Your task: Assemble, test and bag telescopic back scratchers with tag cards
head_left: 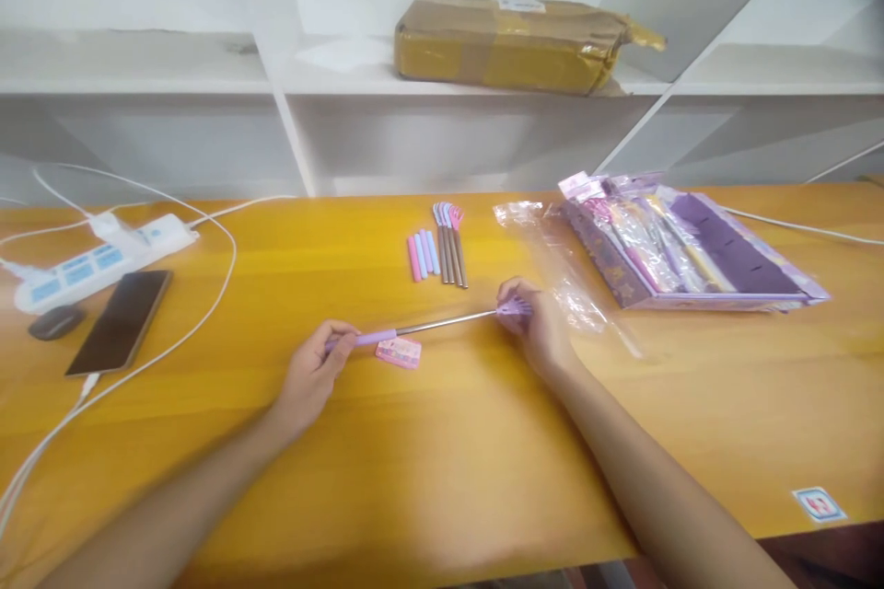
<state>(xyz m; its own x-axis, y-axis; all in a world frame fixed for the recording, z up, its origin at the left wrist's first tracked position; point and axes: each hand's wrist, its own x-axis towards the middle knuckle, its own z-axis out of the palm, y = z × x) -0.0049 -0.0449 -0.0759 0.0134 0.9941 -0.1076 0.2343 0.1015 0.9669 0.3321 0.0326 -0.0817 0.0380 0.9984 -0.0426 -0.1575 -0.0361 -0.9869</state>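
Note:
A back scratcher (448, 322) with a lilac handle, a metal rod and a lilac claw-shaped head is held level above the table. My left hand (314, 373) is closed around the handle end. At the other end, the fingers of my right hand (535, 322) wrap the claw head and partly hide it. A small pink printed card (399, 352) lies just below the handle. Beyond the rod, several metal rods with coloured claw heads (450, 244) lie side by side. Left of them is a row of pink, blue and lilac handles (423, 255).
Clear plastic sleeves (576, 285) lie beside a purple display box (732, 299) of wrapped back scratchers at right. A power strip (103, 262), cables and a phone (119, 322) occupy the left. A taped parcel (511, 41) sits on the shelf; a sticker (819, 504) marks the front right.

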